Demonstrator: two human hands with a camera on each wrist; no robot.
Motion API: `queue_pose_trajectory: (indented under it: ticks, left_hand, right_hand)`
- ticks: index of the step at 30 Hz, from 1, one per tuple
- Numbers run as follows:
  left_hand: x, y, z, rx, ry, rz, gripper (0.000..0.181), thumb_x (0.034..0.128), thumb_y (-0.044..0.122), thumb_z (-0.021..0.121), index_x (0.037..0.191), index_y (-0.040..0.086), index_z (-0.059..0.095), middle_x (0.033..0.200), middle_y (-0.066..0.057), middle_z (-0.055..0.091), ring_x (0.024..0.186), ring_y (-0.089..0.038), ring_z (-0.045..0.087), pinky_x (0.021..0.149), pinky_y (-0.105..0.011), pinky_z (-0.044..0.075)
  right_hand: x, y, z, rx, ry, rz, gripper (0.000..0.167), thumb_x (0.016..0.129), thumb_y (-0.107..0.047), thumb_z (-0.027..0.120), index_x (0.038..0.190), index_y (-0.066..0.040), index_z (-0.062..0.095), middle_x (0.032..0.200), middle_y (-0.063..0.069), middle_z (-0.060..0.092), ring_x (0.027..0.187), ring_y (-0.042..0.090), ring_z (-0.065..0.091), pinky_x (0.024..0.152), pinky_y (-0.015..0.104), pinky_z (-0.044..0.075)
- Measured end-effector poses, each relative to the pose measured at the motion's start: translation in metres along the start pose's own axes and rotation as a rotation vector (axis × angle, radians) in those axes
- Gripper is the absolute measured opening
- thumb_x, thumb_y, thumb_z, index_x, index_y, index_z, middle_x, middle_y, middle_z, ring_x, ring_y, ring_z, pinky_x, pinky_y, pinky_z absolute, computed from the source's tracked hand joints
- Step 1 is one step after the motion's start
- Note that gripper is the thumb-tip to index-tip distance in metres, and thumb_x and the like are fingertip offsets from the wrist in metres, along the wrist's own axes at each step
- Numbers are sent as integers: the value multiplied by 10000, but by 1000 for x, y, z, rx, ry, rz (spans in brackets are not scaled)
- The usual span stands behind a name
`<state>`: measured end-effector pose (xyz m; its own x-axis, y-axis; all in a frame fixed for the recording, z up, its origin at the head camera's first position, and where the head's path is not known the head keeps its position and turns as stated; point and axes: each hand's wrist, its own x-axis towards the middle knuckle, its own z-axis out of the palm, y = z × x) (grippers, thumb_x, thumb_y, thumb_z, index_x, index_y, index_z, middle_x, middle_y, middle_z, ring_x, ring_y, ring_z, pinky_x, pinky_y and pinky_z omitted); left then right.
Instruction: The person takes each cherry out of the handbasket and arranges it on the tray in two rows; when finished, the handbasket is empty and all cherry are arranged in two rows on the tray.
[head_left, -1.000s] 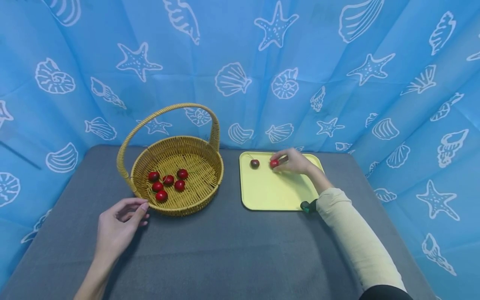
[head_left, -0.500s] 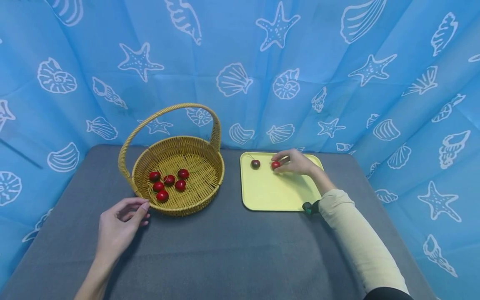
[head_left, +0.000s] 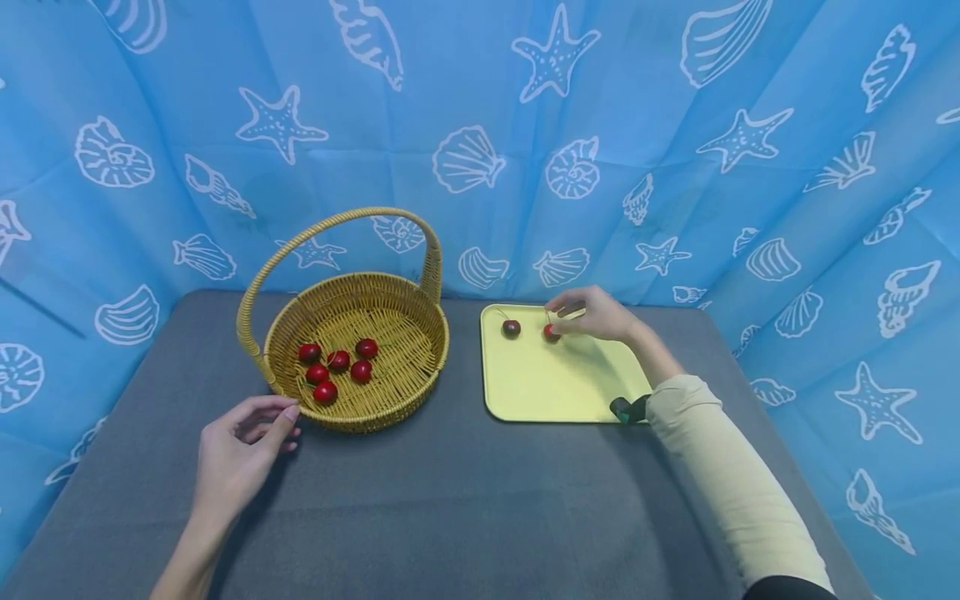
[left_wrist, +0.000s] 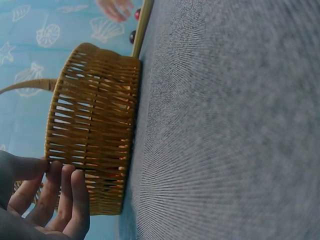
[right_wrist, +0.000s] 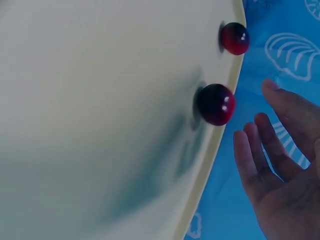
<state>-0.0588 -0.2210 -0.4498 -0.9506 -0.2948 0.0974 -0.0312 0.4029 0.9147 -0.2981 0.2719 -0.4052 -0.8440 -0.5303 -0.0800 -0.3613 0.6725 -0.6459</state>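
Note:
My left hand (head_left: 236, 454) pinches the near left rim of a round yellow wicker basket (head_left: 397, 350) with a tall arched handle. Inside it, several red cherries (head_left: 339, 361) lie toward the left. On a pale yellow tray (head_left: 525, 387) to the right rest two more cherries: a dark one (head_left: 511, 328) near the back left corner and a redder one (head_left: 551, 334) beside it. Just above the redder cherry hovers my right hand (head_left: 600, 317). In the right wrist view its fingers (right_wrist: 272, 150) are spread apart, and both cherries (right_wrist: 216, 104) sit clear of them on the tray.
A grey cloth (head_left: 450, 508) covers the table. Behind and beside it hangs a blue curtain (head_left: 495, 75) with white shells and starfish. The basket handle (head_left: 330, 223) arches high over the basket. A dark green and black band (head_left: 628, 409) sits at the right wrist.
The right hand has let go of the redder cherry on the tray and drawn slightly up and to the right. The left hand still holds the basket rim.

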Motion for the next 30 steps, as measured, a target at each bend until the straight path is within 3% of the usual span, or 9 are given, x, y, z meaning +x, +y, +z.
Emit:
queue_pose_trajectory:
  ticks: [7, 14, 17, 21, 24, 30]
  left_hand:
    - [-1, 0, 0, 1, 2, 6, 195, 1037, 126, 754, 1213, 43, 754, 929, 169, 770, 779, -33, 776, 672, -220, 692]
    - [-2, 0, 0, -10, 2, -3, 200, 1041, 126, 748, 1222, 40, 748, 929, 170, 766, 791, -38, 776, 681, -223, 695]
    - [-2, 0, 1, -29, -3, -14, 216, 1041, 134, 749, 1232, 33, 740, 928, 184, 762, 802, -43, 780, 691, -233, 701]
    - [-2, 2, 2, -55, -7, -27, 246, 1038, 140, 755, 1250, 17, 725, 937, 219, 753, 820, -48, 785, 706, -242, 707]
    - [-3, 4, 3, -74, -4, -36, 260, 1034, 139, 760, 1250, 0, 720, 955, 170, 773, 827, -70, 795, 710, -252, 711]
    - [-6, 4, 7, -83, 16, -43, 292, 1025, 161, 776, 1260, -3, 720, 1030, -95, 803, 815, -127, 813, 699, -280, 715]
  right_hand:
    - [4, -32, 3, 45, -9, -69, 372, 975, -41, 794, 1327, 51, 712, 1371, 309, 704, 1290, 494, 683, 1123, 614, 601]
    - [14, -64, 10, 106, -26, -99, 347, 958, -84, 832, 1289, -23, 748, 1338, 279, 730, 1292, 458, 696, 1125, 539, 621]
    - [17, -77, 13, 148, -50, -99, 358, 955, -87, 837, 1298, -35, 744, 1336, 254, 734, 1294, 445, 701, 1078, 448, 657]
    - [20, -91, 18, 179, -79, -112, 359, 964, -117, 836, 1308, -68, 744, 1328, 185, 752, 1227, 401, 756, 921, 320, 683]
    - [25, -100, 23, 175, -98, -151, 341, 976, -121, 822, 1305, -77, 745, 1322, 169, 761, 1206, 384, 771, 920, 306, 691]
    - [38, -123, 34, 180, -131, -167, 365, 962, -119, 835, 1312, -83, 738, 1334, 132, 755, 1263, 308, 730, 1082, 422, 661]
